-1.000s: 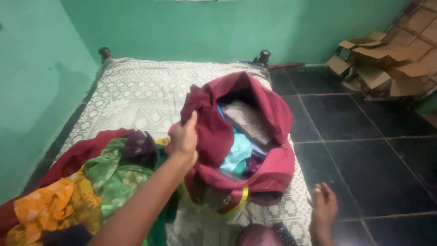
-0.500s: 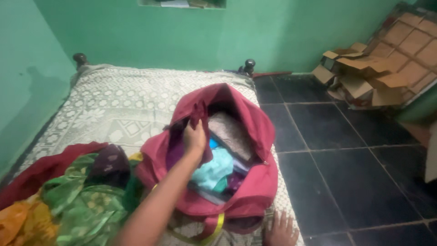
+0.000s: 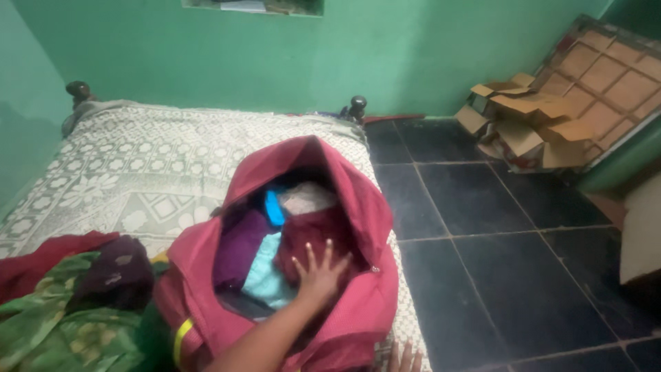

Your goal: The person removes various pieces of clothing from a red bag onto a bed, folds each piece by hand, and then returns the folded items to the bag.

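On bed (image 3: pixel 138 165): L hand (image 3: pixel 320 272) flat on maroon cloth (image 3: pixel 310 241) in bag (image 3: pixel 358 303).

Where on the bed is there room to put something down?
The bedspread is bare between the headboard knobs and the red bag. It is crowded near the clothes pile, and inside the bag, where the left hand presses a maroon cloth.

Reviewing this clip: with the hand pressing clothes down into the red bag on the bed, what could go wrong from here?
The red bag sits close to the bed's right edge, above the tiled floor; hard pressing by the left hand on the maroon garment might tip it off. The bag looks full, so the clothes may bulge back up. The right hand is barely in view at that edge and gives little visible bracing.
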